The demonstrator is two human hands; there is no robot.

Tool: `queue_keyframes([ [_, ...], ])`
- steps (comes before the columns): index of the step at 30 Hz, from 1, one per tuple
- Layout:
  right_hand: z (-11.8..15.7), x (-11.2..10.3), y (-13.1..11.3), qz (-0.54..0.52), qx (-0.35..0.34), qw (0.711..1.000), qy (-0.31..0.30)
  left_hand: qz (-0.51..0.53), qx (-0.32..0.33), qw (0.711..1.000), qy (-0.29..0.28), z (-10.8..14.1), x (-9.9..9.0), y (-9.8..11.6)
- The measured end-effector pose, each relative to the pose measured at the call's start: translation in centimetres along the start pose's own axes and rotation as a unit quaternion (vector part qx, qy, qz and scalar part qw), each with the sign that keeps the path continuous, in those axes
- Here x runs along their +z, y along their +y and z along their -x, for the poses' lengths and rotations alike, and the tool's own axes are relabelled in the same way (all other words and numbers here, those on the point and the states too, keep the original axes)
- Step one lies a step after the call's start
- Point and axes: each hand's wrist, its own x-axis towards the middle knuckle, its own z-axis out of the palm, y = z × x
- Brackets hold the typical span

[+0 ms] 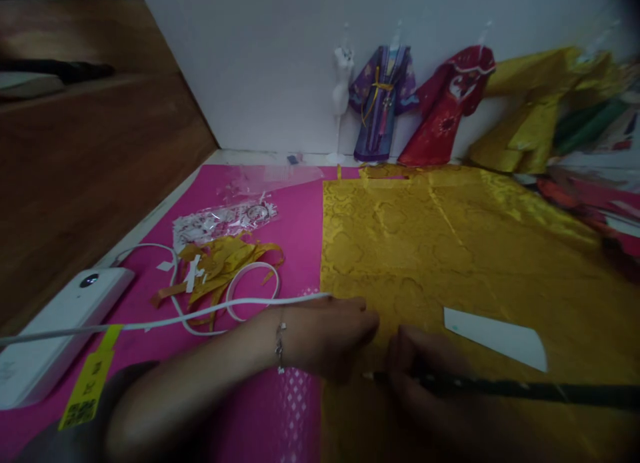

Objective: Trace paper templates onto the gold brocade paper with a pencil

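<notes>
Head view: right hand (pixel 433 400) is pinching a dark pencil (pixel 525 389) over yellow fabric (pixel 400 243); tip is pointing leftward;
Left hand (pixel 330 336): is resting over the fabric's left edge; cannot tell its grip;
White piece (pixel 495 338): is lying just beyond the pencil.

- White tabletop (pixel 250 158), largely covered by 1 pink sheet (pixel 295 250)
- Gold brocade (pixel 380 230) spread over the right side
- 1 clear packet (pixel 220 224) of small white pieces
- Gold fabric scraps (pixel 226 262) just beside the packet
- 1 white power bank (pixel 70 323), far left
</notes>
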Motion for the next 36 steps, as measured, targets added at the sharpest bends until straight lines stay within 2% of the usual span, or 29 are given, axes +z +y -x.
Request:
queue_keyframes([
  [4,-0.2,0.5,1.0,-0.008,-0.023,0.999,0.037,0.005,0.0,1.0,-0.008,0.1,-0.1,0.1],
  [7,-0.4,0.7,1.5,-0.014,-0.036,0.999,0.031,0.021,-0.01,1.0,-0.011,0.1,-0.5,0.2],
  [9,-0.5,0.7,1.5,-0.012,-0.039,0.999,0.014,0.031,-0.011,0.999,-0.016,0.1,-0.7,0.3],
  [24,-0.6,1.0,1.3,0.042,-0.043,0.996,0.064,0.017,-0.009,0.999,-0.031,0.4,-1.2,0.5],
  [28,-0.5,1.0,1.5,0.032,-0.038,0.998,0.036,0.012,-0.009,1.0,-0.026,0.4,-1.2,0.5],
  [33,-0.8,0.8,1.3,0.04,-0.054,0.997,0.05,0.021,-0.008,0.999,-0.031,0.3,-1.2,0.5],
  [36,-0.8,0.7,1.4,0.031,-0.057,0.997,0.029,0.027,-0.01,0.999,-0.038,0.3,-1.3,0.5],
])
